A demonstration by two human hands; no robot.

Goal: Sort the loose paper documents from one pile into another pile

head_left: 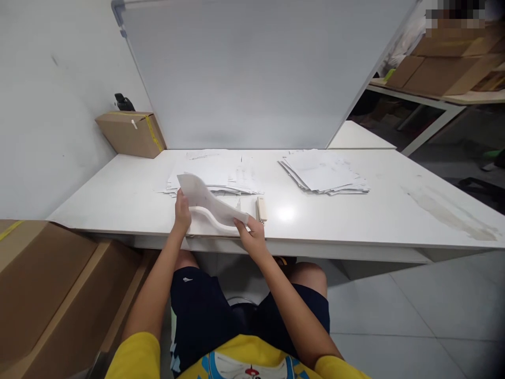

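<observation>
Between my two hands a few white paper sheets [211, 199] bend in a wave above the front edge of the desk. My left hand [182, 211] grips their left end, and my right hand [251, 231] pinches the right end with the thumb on top. Just beyond the held sheets lies a loose stack of papers [221, 167], partly covered by them. A small cream-coloured stapler [261, 209] rests on the desk close to my right hand, apart from it. How many sheets I hold cannot be made out.
A second paper stack [321, 171] lies on the white desk [394, 210] to the right. Behind stands a whiteboard [252, 73]. One cardboard box [132, 131] sits at the back left corner; larger cardboard boxes [47, 284] stand at floor level on my left.
</observation>
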